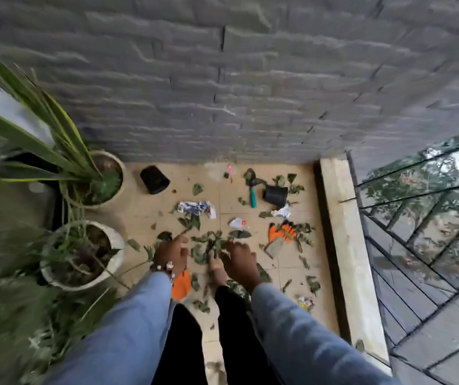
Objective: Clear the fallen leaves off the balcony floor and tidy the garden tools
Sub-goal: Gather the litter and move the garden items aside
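A grey brick wall (250,79) filled the upper half of the view, and everything else lay in relation to it. At its foot ran the beige tiled balcony floor (292,262), bounded on the right by a pale stone kerb (345,245) with a black metal railing (417,232) beyond.

Left of the floor, the nearer-to-wall planter (117,173) held long green blades; a second white planter (114,245) stood farther from the wall, below it.

Both arms in blue sleeves (128,323) reached toward the wall from the bottom edge. The left hand (171,252), with a beaded bracelet at the wrist, had its index finger extended and the others curled; whether it held anything could not be told. The right hand (241,261) hung over the leaf pile with fingers bent downward, touching or gripping leaves; motion blur hid which.

The fallen leaves (211,243) lay scattered across the mid floor, thickest just beyond the hands. An orange glove (281,236) lay right of the pile, another orange glove (181,284) beneath the left wrist.

Close to the wall a black pot (154,179) lay tipped at left, and a second black pot (275,195) at right. Just left of it lay a trowel (251,187) with a teal handle. Crumpled paper scraps (196,208) sat between pots and pile.
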A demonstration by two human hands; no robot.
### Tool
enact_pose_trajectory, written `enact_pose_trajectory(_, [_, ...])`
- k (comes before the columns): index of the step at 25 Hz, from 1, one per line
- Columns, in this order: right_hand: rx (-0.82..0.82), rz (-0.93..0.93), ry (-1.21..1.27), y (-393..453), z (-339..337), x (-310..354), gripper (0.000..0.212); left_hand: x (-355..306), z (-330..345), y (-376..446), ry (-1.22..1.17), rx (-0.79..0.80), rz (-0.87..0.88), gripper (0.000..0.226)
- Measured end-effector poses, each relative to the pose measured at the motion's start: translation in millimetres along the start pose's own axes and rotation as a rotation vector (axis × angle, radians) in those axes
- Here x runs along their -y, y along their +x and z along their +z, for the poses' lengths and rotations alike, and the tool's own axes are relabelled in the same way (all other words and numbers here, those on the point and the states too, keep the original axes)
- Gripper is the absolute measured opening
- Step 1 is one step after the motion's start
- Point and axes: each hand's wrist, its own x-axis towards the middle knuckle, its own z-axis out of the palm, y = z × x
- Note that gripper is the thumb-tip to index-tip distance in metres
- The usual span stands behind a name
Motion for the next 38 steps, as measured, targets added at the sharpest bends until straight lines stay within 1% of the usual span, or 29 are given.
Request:
enact_pose_trajectory(3, [0.021,-0.083,-0.076,86,-6,-2,0.029,-1,13,61,-0.017,-0.021,-0.066,0.029])
enact_pose_trajectory(4, [0.023,-0.098,-0.079,114,0,-5,0.029,6,20,82,-0.021,-0.026,-0.095,0.029])
enact_pose_trajectory(6, [0.077,-0.096,-0.061,163,21,-12,0.03,22,36,121,-0.035,-0.022,-0.14,0.03])
enact_pose_trajectory(8, [0.158,-0.091,-0.056,220,54,-20,0.03,48,61,169,-0.046,-0.024,-0.171,0.031])
enact_pose_trajectory(10, [0.226,-0.117,-0.106,279,95,-32,0.032,76,88,223,-0.063,-0.011,-0.198,0.032])
enact_pose_trajectory(15, [0.272,-0.261,-0.327,401,191,-45,0.04,145,149,336,-0.071,-0.002,-0.222,0.035])
enact_pose_trajectory(18, [0.299,-0.351,-0.539,451,245,-50,0.046,183,182,383,-0.105,-0.034,-0.249,0.036])
enact_pose_trajectory(21, [0.385,-0.359,-0.683,480,286,-53,0.045,208,205,407,-0.189,-0.068,-0.308,0.034])
enact_pose_trajectory(23, [0.387,-0.345,-0.735,490,300,-54,0.046,215,214,413,-0.227,-0.092,-0.329,0.032])
enact_pose_trajectory(24, [0.361,-0.333,-0.733,495,304,-53,0.048,216,217,415,-0.254,-0.106,-0.341,0.031])
enact_pose_trajectory(27, [0.275,-0.354,-0.579,493,292,-46,0.045,207,208,416,-0.388,-0.155,-0.411,0.031])
enact_pose_trajectory(28, [0.243,-0.391,-0.495,488,286,-45,0.043,201,202,415,-0.468,-0.156,-0.447,0.032])
enact_pose_trajectory(29, [0.206,-0.447,-0.383,479,279,-42,0.042,194,195,414,-0.625,-0.138,-0.487,0.035])
enact_pose_trajectory(31, [0.188,-0.637,-0.053,457,268,-39,0.035,177,183,411,-1.035,-0.026,-0.609,0.039])
enact_pose_trajectory(32, [0.205,-0.725,0.137,445,262,-40,0.031,171,179,410,-1.161,0.006,-0.668,0.036])
enact_pose_trajectory(33, [0.245,-0.736,0.316,433,254,-41,0.029,165,177,410,-1.21,-0.006,-0.714,0.03])
enact_pose_trajectory(34, [0.262,-0.659,0.467,428,248,-47,0.028,160,176,411,-1.201,-0.053,-0.751,0.024])
enact_pose_trajectory(35, [0.233,-0.529,0.561,427,242,-53,0.026,155,177,413,-1.177,-0.117,-0.777,0.019])
enact_pose_trajectory(36, [0.13,-0.377,0.561,431,238,-61,0.024,151,180,414,-1.167,-0.17,-0.786,0.017])
enact_pose_trajectory(37, [0.011,-0.22,0.403,439,235,-72,0.023,145,181,414,-1.191,-0.195,-0.778,0.015])
enact_pose_trajectory(38, [-0.009,-0.08,0.152,450,236,-84,0.026,142,184,416,-1.225,-0.2,-0.76,0.013])
